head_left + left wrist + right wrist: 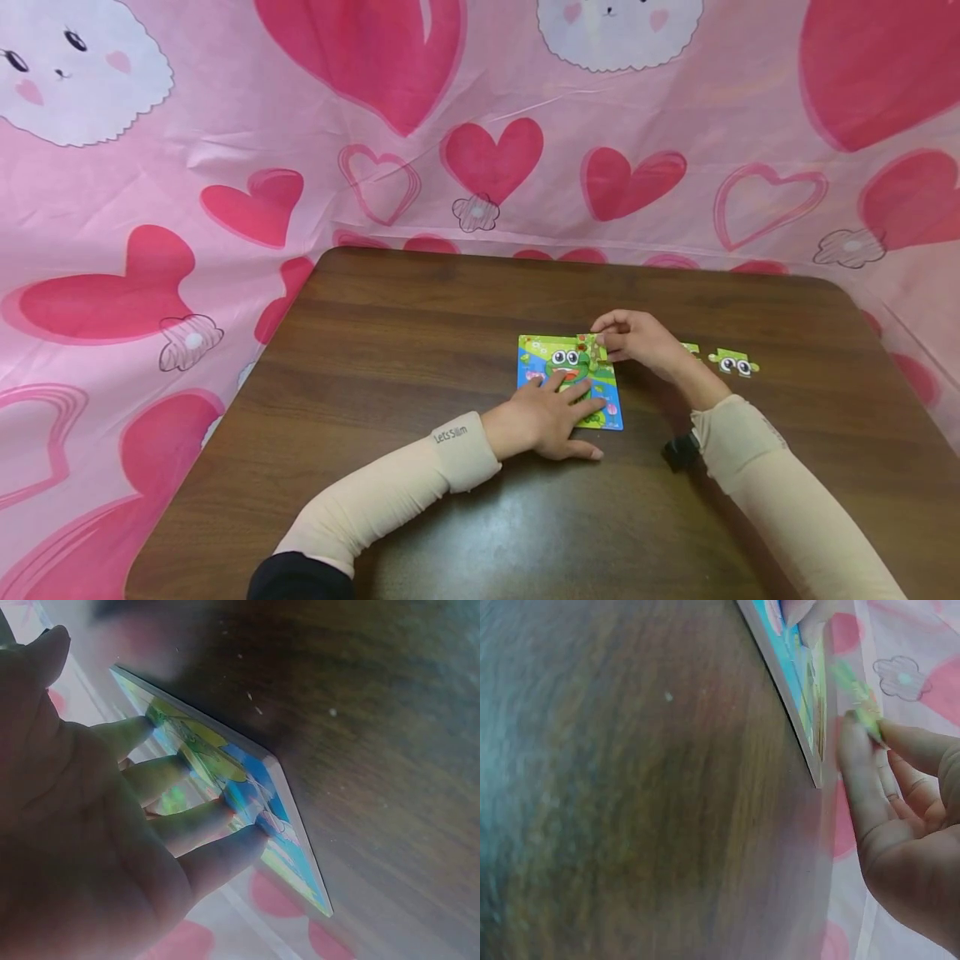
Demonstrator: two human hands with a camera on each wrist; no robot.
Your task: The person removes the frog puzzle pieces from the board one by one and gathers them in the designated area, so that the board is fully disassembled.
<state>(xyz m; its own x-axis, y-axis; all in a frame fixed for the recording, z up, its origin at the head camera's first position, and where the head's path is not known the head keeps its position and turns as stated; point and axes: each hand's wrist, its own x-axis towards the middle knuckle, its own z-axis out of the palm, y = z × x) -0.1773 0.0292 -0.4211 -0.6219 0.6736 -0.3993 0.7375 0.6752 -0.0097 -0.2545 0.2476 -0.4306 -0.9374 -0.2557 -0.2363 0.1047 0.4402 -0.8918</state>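
A square frog jigsaw puzzle with a blue and green picture lies flat on the table. My left hand rests on its lower part, fingers spread; in the left wrist view the fingertips touch the picture. Over the upper right corner, my right hand pinches a small green puzzle piece between thumb and fingers. The right wrist view has this piece tilted and raised above the board, slightly blurred. Part of the frog is hidden under the left hand.
Right of the right hand, a loose puzzle piece with two eyes lies on the brown wooden table. Another green piece is partly hidden by the right wrist. A pink heart-patterned cloth hangs behind the table.
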